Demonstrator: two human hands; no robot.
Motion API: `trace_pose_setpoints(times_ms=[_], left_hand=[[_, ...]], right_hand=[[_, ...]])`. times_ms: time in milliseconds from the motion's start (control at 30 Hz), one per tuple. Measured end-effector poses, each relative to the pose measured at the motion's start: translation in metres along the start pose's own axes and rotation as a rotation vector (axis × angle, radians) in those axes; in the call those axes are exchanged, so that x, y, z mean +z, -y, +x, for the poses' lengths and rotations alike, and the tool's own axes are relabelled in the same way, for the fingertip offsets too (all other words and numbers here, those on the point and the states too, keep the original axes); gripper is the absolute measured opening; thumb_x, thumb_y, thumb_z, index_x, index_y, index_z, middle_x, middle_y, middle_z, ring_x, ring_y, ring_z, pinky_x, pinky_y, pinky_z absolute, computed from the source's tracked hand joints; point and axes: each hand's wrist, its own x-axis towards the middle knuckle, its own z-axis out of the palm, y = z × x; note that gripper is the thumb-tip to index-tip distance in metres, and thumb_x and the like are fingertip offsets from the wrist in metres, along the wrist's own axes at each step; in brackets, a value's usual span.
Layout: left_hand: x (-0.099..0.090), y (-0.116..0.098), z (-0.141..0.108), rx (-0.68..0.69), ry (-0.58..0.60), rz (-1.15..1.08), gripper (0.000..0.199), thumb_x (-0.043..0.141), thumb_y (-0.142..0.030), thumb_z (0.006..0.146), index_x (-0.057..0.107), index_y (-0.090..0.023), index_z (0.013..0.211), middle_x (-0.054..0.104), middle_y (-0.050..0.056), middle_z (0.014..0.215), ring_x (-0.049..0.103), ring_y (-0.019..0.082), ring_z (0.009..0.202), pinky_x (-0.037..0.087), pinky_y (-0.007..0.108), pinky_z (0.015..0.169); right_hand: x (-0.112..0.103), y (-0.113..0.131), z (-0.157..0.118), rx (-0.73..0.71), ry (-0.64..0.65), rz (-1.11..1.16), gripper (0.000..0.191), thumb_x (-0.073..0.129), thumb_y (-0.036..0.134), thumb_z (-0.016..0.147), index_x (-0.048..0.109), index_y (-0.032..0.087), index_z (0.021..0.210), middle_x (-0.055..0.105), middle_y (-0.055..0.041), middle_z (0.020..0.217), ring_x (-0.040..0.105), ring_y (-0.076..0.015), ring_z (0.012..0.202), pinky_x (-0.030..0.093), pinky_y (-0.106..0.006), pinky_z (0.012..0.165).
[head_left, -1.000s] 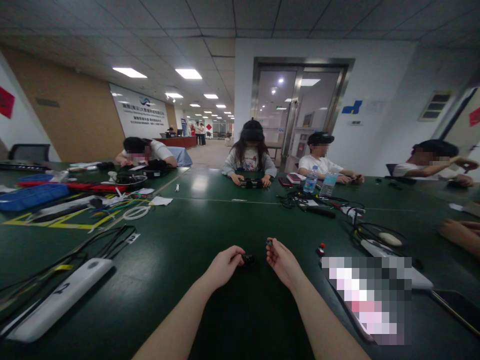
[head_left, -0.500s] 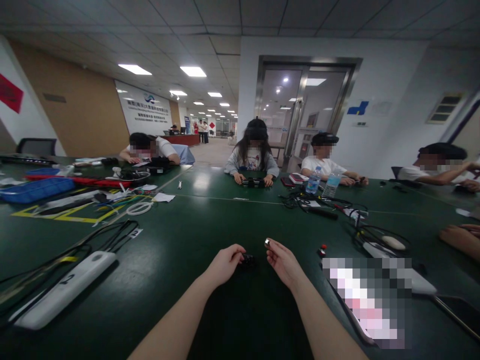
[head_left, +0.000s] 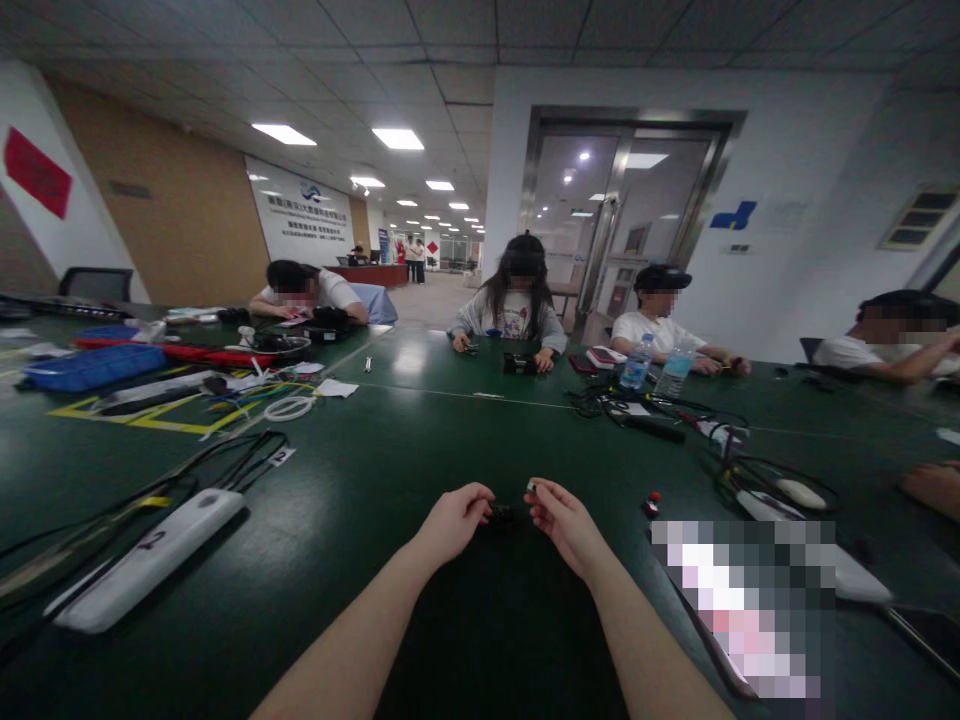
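Near the middle of the green table (head_left: 337,540), my left hand (head_left: 459,520) has its fingers closed at the left end of a small black object (head_left: 502,513). The object lies low against the tabletop, partly hidden by the fingertips. To its right, my right hand (head_left: 561,520) pinches a small silvery piece (head_left: 532,487) between thumb and finger, raised and apart from the black object. What the small piece is cannot be made out.
A white power strip (head_left: 154,560) lies at the left, with cables behind it. At the right are a blurred-out phone (head_left: 739,620), a small red-and-black item (head_left: 652,504) and another power strip. Water bottles (head_left: 636,364) and seated people are across the table.
The view has shifted slightly left. My hands keep nearly the same pose. Across the table, a person's hand has moved off the black object to the left.
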Motion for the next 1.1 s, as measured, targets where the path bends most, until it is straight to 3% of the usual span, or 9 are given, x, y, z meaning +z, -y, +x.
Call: trace_pose_setpoints(times_ms=[167, 500, 700, 867, 1100], left_hand=[[0.002, -0.001, 0.0, 0.002, -0.02, -0.001, 0.031, 0.034, -0.035, 0.081, 0.054, -0.02, 0.099, 0.06, 0.002, 0.084, 0.058, 0.012, 0.075, 0.045, 0.026, 0.07], [0.0, -0.015, -0.006, 0.026, -0.02, 0.153, 0.04, 0.031, -0.045, 0.081, 0.053, -0.027, 0.109, 0.061, 0.001, 0.09, 0.057, 0.013, 0.077, 0.043, 0.025, 0.067], [0.001, -0.023, -0.008, 0.004, -0.019, 0.223, 0.046, 0.039, -0.053, 0.075, 0.053, -0.028, 0.111, 0.063, 0.002, 0.09, 0.056, 0.016, 0.078, 0.043, 0.027, 0.066], [0.002, -0.02, -0.006, 0.011, 0.027, 0.176, 0.043, 0.044, -0.051, 0.073, 0.055, -0.029, 0.108, 0.062, 0.001, 0.096, 0.056, 0.016, 0.084, 0.043, 0.027, 0.07], [0.004, -0.017, -0.004, 0.003, 0.007, 0.191, 0.042, 0.047, -0.053, 0.071, 0.059, -0.025, 0.101, 0.061, 0.003, 0.096, 0.055, 0.017, 0.083, 0.041, 0.027, 0.07]], right_hand=[[0.001, -0.002, 0.0, -0.039, 0.032, -0.099, 0.026, 0.065, 0.035, 0.065, 0.061, 0.02, 0.086, 0.063, -0.003, 0.082, 0.054, -0.0114, 0.064, 0.043, -0.027, 0.062], [0.008, -0.005, 0.001, -0.128, 0.174, -0.552, 0.027, 0.05, 0.039, 0.075, 0.058, 0.019, 0.092, 0.062, -0.0034, 0.08, 0.056, -0.0149, 0.068, 0.042, -0.029, 0.061], [0.012, -0.005, -0.002, -0.163, 0.205, -0.641, 0.028, 0.047, 0.037, 0.077, 0.058, 0.02, 0.095, 0.061, -0.0025, 0.077, 0.054, -0.0143, 0.066, 0.042, -0.029, 0.06], [0.014, -0.006, -0.005, -0.187, 0.203, -0.682, 0.028, 0.05, 0.038, 0.075, 0.061, 0.021, 0.095, 0.062, -0.0024, 0.079, 0.055, -0.0157, 0.07, 0.042, -0.03, 0.063], [0.014, -0.007, -0.003, -0.222, 0.2, -0.716, 0.026, 0.052, 0.038, 0.073, 0.063, 0.024, 0.093, 0.064, -0.0018, 0.085, 0.056, -0.0166, 0.074, 0.043, -0.031, 0.066]])
